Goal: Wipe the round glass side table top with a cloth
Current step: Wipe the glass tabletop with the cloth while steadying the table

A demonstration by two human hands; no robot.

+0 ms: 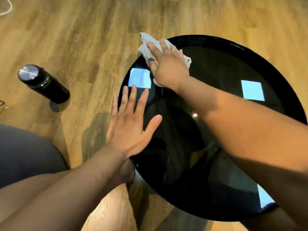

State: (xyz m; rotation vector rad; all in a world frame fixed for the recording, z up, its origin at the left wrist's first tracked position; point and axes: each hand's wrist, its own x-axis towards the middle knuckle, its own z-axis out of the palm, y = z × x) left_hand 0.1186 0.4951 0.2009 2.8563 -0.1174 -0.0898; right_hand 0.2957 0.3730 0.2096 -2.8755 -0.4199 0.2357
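The round black glass table top (221,67) fills the right half of the view and mirrors bright ceiling lights. A crumpled white cloth (147,45) lies at its far left rim, partly hanging over the edge. My right hand (166,67) presses flat on the cloth with straight fingers, covering its middle. My left hand (130,124) lies spread, palm down, on the near left edge of the glass and holds nothing.
A black bottle with a steel lid (43,83) stands on the wooden floor (83,39) left of the table. A grey cushion or seat (25,154) sits at the lower left. A white cord (6,7) lies at the top left corner.
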